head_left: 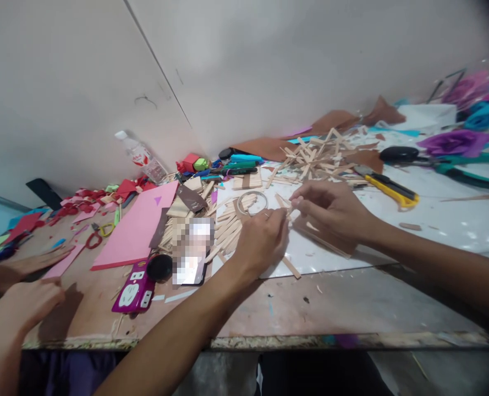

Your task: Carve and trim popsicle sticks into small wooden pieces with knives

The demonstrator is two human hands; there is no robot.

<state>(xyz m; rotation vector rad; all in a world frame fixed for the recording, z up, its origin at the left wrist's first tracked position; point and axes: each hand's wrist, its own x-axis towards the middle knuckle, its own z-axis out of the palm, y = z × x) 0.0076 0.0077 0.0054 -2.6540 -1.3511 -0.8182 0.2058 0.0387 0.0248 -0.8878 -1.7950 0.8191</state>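
My left hand [261, 242] and my right hand [330, 212] meet over a white board [393, 236], fingers pinched together on thin wooden craft sticks [286, 204]. A flat piece made of joined sticks [322, 239] lies under my right hand. A loose heap of wooden sticks [223, 225] lies just left of my left hand, with a clear tape ring [252, 202] on top of it. A bigger tangle of sticks [318, 157] lies behind my hands.
A yellow utility knife [388, 187], a phone [192, 253], a purple power strip [135, 291], a pink sheet [139, 228], red scissors [93, 237], a plastic bottle [143, 157] and paper flowers [454, 142] crowd the table. Another person's hands [25, 275] work at the left edge.
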